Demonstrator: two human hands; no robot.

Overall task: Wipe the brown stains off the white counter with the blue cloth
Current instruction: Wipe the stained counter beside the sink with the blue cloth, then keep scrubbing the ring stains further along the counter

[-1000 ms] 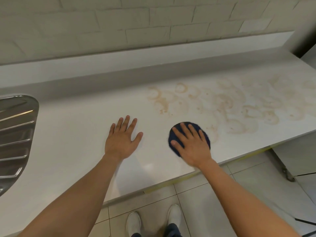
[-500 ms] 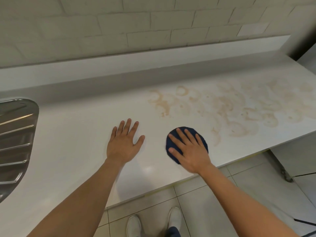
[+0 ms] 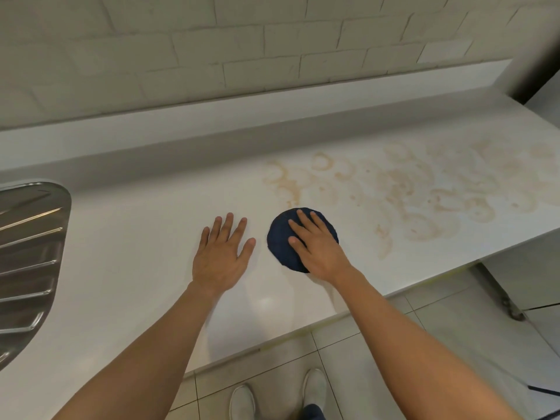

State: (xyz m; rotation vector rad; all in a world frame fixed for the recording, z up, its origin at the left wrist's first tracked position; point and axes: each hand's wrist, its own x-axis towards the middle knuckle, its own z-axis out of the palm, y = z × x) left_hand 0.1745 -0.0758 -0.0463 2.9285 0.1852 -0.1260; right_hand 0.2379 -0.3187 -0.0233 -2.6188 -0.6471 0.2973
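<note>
So the blue cloth (image 3: 280, 241) is bunched into a round pad on the white worktop (image 3: 136, 237), with the right hand (image 3: 318, 250) flat on top of it, fingers straight and spread, pressing down rather than gripping. The left hand (image 3: 221, 256) lies open and empty on the worktop just left of the cloth. Compared with a second ago the cloth has slid closer to the left hand and up under the nearest dark streak; I'd say it's only now reaching the mess. The brown stains (image 3: 394, 192) spread beyond the cloth and to its right, looking basically untouched, so most of the job is ahead. The cloth's near edge is hidden under the palm; the far-right stains are faint and run out of frame; the steel drainer (image 3: 30, 253) well left of the cloth is cut off too.
</note>
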